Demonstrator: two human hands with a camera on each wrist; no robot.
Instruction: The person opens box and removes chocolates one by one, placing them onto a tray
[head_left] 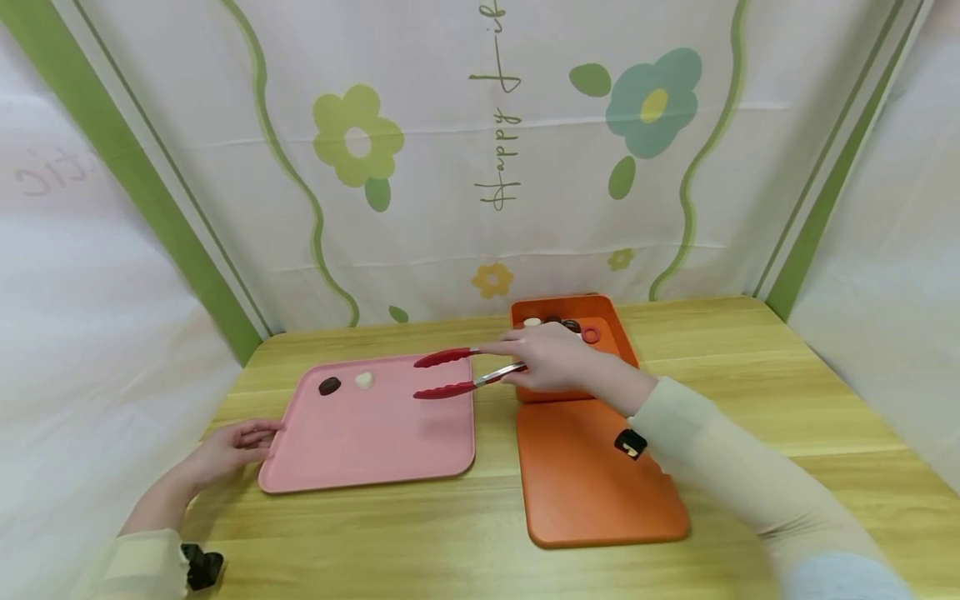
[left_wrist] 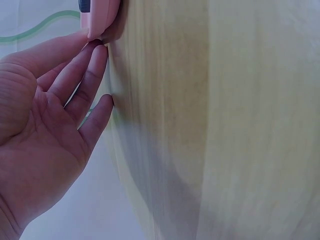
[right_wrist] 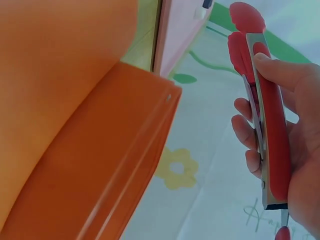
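Note:
My left hand (head_left: 234, 446) is at the left edge of a pink tray (head_left: 375, 454), pinching its rim between thumb and fingertips. A dark brown chocolate-like piece (head_left: 329, 386) and a cream-white piece (head_left: 364, 381) lie near the tray's far left corner. My right hand (head_left: 551, 357) holds tongs (head_left: 444, 390) with red tips and a metal body. Their arms are spread, with nothing between the tips, above the right part of the tray. Behind that hand is an orange box (head_left: 621, 340) with several small white, dark and red pieces inside, partly hidden by the hand.
An orange lid or flat tray (head_left: 600, 500) lies in front of the box, partly under my right forearm. The wooden table (head_left: 420, 542) carries everything. A white flowered cloth (head_left: 435, 217) hangs behind, and pale cloth walls stand at both sides.

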